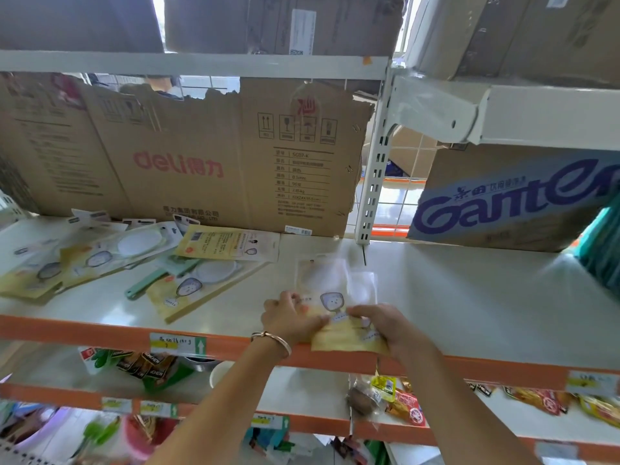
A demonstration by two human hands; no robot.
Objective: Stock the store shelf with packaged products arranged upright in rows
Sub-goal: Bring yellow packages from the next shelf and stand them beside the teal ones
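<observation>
Packages (214, 245) lay flat in a loose pile on the left part of the shelf (469, 297), none of them upright. Further right, the left hand (288, 318) pinched the left edge of the held package (332, 300), and the right hand (382, 327) gripped its lower right corner. It lay flat at the shelf's front edge, its long axis pointing toward the back. I judge both hands had to tilt it up.

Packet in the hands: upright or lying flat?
Lying flat: the packet lies face-up on the shelf, overhanging its front edge, pinched by left hand and right hand.
</observation>
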